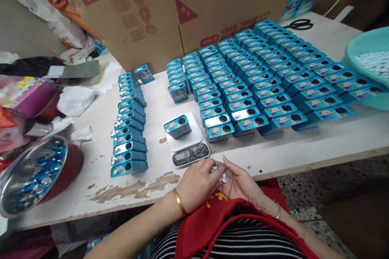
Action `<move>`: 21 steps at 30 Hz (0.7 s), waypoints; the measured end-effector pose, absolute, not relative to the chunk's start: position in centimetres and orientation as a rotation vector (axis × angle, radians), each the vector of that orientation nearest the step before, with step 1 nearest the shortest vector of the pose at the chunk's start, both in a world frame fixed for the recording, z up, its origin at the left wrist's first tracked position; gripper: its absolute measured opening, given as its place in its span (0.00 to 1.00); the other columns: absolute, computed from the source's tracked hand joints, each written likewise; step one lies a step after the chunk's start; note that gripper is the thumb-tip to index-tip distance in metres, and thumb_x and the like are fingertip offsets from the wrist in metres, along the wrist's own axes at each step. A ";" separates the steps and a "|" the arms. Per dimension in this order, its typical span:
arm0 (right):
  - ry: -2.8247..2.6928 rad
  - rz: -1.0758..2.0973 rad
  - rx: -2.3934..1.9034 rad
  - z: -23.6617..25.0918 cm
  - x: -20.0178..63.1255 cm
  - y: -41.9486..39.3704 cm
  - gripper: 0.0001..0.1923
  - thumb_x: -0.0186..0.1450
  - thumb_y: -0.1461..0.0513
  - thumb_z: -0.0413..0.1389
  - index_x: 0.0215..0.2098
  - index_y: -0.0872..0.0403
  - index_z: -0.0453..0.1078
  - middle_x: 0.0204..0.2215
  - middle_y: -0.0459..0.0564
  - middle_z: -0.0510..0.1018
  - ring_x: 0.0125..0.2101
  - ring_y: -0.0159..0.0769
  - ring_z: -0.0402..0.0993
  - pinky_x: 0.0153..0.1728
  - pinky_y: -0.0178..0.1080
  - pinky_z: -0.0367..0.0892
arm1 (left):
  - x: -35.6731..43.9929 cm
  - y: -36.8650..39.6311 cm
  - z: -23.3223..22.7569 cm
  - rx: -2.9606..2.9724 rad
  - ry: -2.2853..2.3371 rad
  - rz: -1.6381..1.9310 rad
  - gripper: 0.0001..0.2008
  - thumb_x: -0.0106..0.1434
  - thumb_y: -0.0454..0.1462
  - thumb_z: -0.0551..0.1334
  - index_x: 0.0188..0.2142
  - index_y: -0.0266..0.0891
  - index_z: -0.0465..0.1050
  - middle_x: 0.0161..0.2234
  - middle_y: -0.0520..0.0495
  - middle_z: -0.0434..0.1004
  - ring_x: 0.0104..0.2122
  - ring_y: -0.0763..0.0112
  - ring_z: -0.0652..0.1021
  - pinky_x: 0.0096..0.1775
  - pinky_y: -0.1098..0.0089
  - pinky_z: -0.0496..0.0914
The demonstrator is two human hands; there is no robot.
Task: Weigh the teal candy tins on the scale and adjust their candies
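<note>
My right hand lies palm up at the table's front edge, cupping a few small white candies. My left hand rests against it, fingertips pinching at the candies. Just beyond the hands a small white kitchen scale carries one blue tin with a round hole in its top. To the left stands a row of blue tins, some with white candies at their holes. To the right are several rows of open blue tins.
A steel bowl with blue caps sits at the left edge. A teal basin of white candies is at far right, scissors behind the tins. A large cardboard box stands at the back. Bags and clutter lie left.
</note>
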State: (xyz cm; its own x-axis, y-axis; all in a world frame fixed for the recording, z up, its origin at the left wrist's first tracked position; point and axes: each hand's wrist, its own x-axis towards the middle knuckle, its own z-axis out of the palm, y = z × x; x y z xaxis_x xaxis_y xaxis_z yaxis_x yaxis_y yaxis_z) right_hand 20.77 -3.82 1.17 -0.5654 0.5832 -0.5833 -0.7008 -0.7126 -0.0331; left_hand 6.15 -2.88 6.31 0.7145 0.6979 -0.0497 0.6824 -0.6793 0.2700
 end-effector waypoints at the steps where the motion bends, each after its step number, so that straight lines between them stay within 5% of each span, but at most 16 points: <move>1: 0.265 2.256 -0.756 1.2 20.7 -4.0 0.09 0.64 0.58 0.56 0.37 0.57 0.71 0.30 0.49 0.79 0.31 0.34 0.77 0.35 0.37 0.73 | 6.4 -3.7 5.4 2.642 1.111 0.111 0.15 0.65 0.37 0.55 0.51 0.38 0.62 0.41 0.43 0.70 0.37 0.65 0.71 0.35 0.67 0.69; 9: 0.196 2.274 -0.758 0.8 20.1 -5.3 0.05 0.61 0.63 0.58 0.35 0.55 0.69 0.28 0.47 0.78 0.33 0.36 0.77 0.35 0.38 0.73 | 6.4 -5.2 4.0 2.620 1.206 0.194 0.04 0.65 0.34 0.53 0.37 0.37 0.66 0.36 0.46 0.68 0.33 0.68 0.69 0.30 0.70 0.66; 21: 0.254 2.231 -0.817 0.9 19.6 -4.6 0.04 0.62 0.67 0.55 0.35 0.58 0.71 0.31 0.47 0.79 0.32 0.30 0.76 0.35 0.32 0.72 | 5.4 -4.6 3.9 2.661 1.120 0.340 0.09 0.67 0.35 0.50 0.35 0.36 0.67 0.37 0.44 0.70 0.33 0.70 0.70 0.33 0.71 0.67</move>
